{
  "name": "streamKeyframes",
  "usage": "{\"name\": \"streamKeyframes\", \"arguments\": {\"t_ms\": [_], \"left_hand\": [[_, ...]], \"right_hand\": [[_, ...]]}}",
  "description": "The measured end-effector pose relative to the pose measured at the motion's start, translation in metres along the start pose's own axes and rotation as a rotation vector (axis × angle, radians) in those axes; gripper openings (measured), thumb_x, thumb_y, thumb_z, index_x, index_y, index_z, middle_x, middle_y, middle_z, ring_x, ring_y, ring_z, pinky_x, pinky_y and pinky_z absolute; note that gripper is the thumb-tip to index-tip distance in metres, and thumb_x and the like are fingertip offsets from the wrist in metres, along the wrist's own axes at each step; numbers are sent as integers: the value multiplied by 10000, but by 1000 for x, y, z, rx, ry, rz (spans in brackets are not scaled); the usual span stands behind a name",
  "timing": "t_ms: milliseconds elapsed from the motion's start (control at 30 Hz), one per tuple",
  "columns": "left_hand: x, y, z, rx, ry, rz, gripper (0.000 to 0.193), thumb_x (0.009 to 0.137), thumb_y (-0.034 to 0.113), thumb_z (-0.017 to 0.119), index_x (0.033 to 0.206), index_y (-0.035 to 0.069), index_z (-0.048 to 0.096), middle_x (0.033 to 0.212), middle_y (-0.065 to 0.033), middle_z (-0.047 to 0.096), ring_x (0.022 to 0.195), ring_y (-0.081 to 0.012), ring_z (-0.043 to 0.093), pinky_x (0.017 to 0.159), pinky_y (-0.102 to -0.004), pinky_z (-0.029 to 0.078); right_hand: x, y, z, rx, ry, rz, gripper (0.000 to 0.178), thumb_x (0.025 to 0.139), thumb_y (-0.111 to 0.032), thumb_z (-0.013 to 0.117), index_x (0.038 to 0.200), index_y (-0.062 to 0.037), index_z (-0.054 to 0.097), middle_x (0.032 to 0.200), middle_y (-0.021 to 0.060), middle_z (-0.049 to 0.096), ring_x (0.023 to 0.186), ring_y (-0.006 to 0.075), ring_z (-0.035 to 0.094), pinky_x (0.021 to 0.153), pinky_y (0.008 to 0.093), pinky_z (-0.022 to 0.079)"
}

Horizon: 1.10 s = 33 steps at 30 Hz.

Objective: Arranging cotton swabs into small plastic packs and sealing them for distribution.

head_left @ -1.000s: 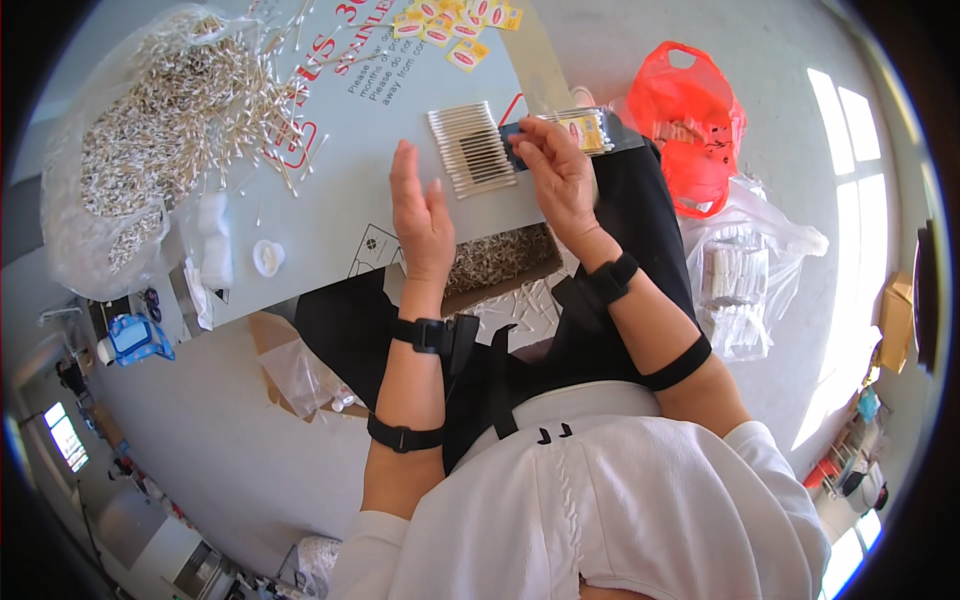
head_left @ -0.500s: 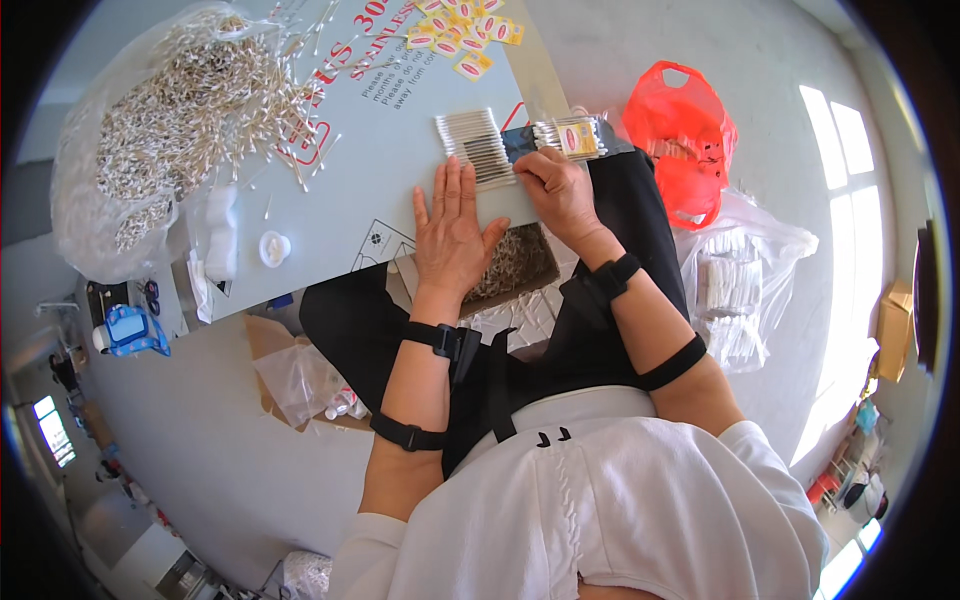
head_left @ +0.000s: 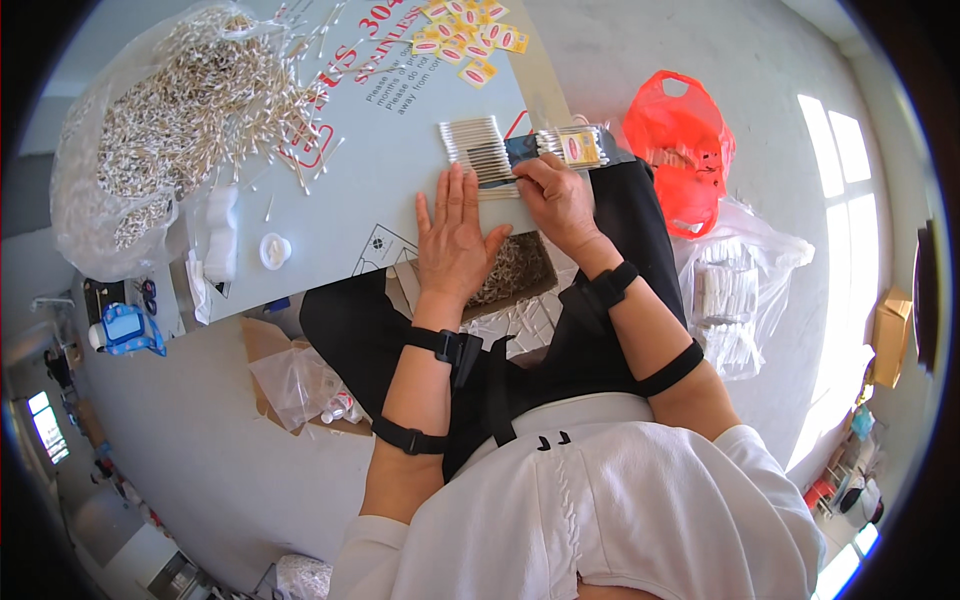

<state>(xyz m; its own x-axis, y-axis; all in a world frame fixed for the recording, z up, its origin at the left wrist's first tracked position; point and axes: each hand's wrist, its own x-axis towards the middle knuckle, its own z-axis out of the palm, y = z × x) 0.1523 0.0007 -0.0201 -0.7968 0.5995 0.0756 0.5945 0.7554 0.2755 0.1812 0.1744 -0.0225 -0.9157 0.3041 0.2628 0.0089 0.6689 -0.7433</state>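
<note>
A neat row of white cotton swabs (head_left: 474, 143) lies side by side on the grey sheet tabletop. My left hand (head_left: 457, 235) rests flat with its fingers stretched, the fingertips at the row's near left side. At the near right end of the row, my right hand (head_left: 556, 200) is closed in a pinch; what is between the fingertips is hidden. A narrow dark gap parts the nearest swabs from the others. Just beyond my right hand sits a pack of cotton swabs (head_left: 553, 143) with a yellow and white card (head_left: 580, 149) on it.
A large clear bag of loose swabs (head_left: 170, 130) spills onto the table's left. Yellow cards (head_left: 478, 72) lie at the far side. A small white cup (head_left: 274, 251) stands near the left edge. Below are a box of swabs (head_left: 520, 272) and, rightward, a red plastic bag (head_left: 690, 130).
The view has shifted slightly. A gap now shows between the nearest swabs and the rest of the row. My left hand stays flat; my right hand keeps its pinch by the row's end.
</note>
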Motion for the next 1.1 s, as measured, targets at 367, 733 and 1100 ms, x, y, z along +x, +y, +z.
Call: {"name": "streamKeyframes", "arguments": {"t_ms": [367, 733, 1100], "left_hand": [[0, 0, -1, -27, -14, -11, 851, 882, 472, 617, 1518, 35, 259, 1594, -134, 234, 1481, -268, 203, 1192, -524, 121], [0, 0, -1, -54, -23, -23, 865, 874, 460, 634, 1523, 40, 246, 1596, -130, 227, 1485, -267, 190, 1195, -520, 109], [0, 0, 0, -52, -27, -21, 864, 879, 457, 632, 1523, 35, 241, 1594, -130, 223, 1483, -281, 191, 1196, -520, 106]], "right_hand": [[10, -4, 2, -46, 20, -11, 65, 826, -81, 660, 885, -75, 686, 835, 104, 626, 754, 329, 641, 650, 399, 507], [18, -4, 7, -138, -12, -31, 64, 821, -70, 659, 879, -67, 685, 824, 114, 614, 732, 342, 630, 636, 418, 499], [28, -6, 6, -145, 9, -39, 77, 830, -76, 652, 895, -74, 694, 828, 107, 611, 765, 330, 639, 654, 408, 510]]}}
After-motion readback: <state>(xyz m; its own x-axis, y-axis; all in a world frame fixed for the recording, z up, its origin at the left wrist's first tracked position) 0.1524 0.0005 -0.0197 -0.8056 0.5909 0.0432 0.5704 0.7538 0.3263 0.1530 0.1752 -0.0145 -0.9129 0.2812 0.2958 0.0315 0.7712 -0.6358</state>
